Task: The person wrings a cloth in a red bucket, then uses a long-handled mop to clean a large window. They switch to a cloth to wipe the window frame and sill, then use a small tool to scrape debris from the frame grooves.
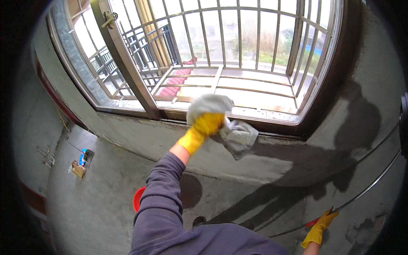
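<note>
My left hand (205, 126), in a yellow rubber glove, is closed on a grey cloth (239, 137) at the lower rail of the window. Part of the cloth bunches above the fingers against the opening, and the rest hangs down over the sill (272, 138). Low on the right, my right hand (319, 229), also gloved in yellow, is closed round a slim tool with a red handle (312, 222). A thin dark tip pokes out past its fingers; the tool's exact kind is hidden by the hand.
Metal bars (221, 38) stand outside the window, and a sliding sash frame (125, 59) with a latch is on the left. A long cable (374, 182) runs along the right wall. On the floor are a red basin (138, 199), partly behind my arm, and a brown bag (78, 169).
</note>
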Tool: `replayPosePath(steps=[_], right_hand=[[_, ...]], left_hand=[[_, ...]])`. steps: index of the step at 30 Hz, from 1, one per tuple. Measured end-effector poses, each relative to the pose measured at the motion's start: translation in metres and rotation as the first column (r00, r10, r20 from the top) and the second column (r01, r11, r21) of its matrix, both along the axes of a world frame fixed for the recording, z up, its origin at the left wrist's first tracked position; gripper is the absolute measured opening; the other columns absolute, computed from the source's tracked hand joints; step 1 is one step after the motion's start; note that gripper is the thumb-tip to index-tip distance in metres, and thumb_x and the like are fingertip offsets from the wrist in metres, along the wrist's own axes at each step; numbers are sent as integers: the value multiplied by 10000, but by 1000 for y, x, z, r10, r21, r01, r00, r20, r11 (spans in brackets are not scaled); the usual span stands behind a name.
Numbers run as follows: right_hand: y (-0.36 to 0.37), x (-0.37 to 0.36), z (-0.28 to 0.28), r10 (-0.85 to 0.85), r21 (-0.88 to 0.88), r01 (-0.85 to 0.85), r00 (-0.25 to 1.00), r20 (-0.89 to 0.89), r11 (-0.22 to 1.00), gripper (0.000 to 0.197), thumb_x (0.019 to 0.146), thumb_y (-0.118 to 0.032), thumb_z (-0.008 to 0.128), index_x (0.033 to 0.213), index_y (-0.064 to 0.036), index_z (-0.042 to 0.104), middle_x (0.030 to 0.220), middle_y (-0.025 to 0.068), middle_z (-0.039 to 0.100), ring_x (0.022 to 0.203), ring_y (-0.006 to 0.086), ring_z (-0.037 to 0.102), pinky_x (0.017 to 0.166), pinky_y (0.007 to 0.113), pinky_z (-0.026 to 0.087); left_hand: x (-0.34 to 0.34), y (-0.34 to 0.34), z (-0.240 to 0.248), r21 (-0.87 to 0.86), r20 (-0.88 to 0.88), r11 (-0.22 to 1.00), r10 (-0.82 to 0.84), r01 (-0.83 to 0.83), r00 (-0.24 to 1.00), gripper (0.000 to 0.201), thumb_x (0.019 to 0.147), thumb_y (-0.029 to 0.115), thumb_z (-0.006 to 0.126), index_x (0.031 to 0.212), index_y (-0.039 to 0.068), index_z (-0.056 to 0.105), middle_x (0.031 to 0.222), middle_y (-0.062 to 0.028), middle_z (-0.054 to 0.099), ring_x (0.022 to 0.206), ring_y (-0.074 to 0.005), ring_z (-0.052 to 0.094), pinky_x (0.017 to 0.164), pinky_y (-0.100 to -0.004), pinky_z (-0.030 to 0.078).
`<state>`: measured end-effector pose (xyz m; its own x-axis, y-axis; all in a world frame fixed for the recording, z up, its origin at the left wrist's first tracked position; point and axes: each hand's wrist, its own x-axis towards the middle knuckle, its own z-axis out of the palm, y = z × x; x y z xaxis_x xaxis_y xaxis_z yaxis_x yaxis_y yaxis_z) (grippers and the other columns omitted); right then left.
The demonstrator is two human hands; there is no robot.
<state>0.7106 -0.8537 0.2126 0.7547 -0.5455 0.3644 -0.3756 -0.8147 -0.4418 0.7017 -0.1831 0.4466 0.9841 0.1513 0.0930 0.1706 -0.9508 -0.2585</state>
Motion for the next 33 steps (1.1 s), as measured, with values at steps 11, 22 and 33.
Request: replayPosePath(steps=[11, 22, 33], right_hand=[[-43, 17, -35, 28, 19, -27, 999, -39, 999, 578, 987, -298, 467, 1420, 38, 282, 1301, 260, 529, 1105, 366, 596, 859, 387, 513], [-25, 8, -27, -47, -82, 48, 999, 18, 995, 578, 993, -300, 472, 1412, 56, 297, 1334, 267, 491, 1157, 363, 564, 920, 382, 494], [-17, 8, -6, 61, 155, -59, 998, -11, 986, 490, 975, -247, 472, 1365, 12, 329, 1268, 262, 533, 1116, 395, 567, 904, 425, 471]], left_hand=[[-31, 127, 58, 222, 423, 848, -528, 481, 736, 490, 962, 374, 510, 1403, 177, 427, 1502, -61, 326, 1376, -275, 308, 1148, -397, 240], [-76, 184, 164, -70, 900, 977, 148, -200, 411, 616, 882, 304, 547, 1419, 83, 341, 1262, -224, 447, 1139, -402, 464, 973, -438, 379], [-83, 167, -15, -210, 748, 930, 351, -301, 563, 425, 880, 151, 510, 1292, 57, 464, 1082, -182, 566, 1011, -332, 560, 867, -369, 460]])
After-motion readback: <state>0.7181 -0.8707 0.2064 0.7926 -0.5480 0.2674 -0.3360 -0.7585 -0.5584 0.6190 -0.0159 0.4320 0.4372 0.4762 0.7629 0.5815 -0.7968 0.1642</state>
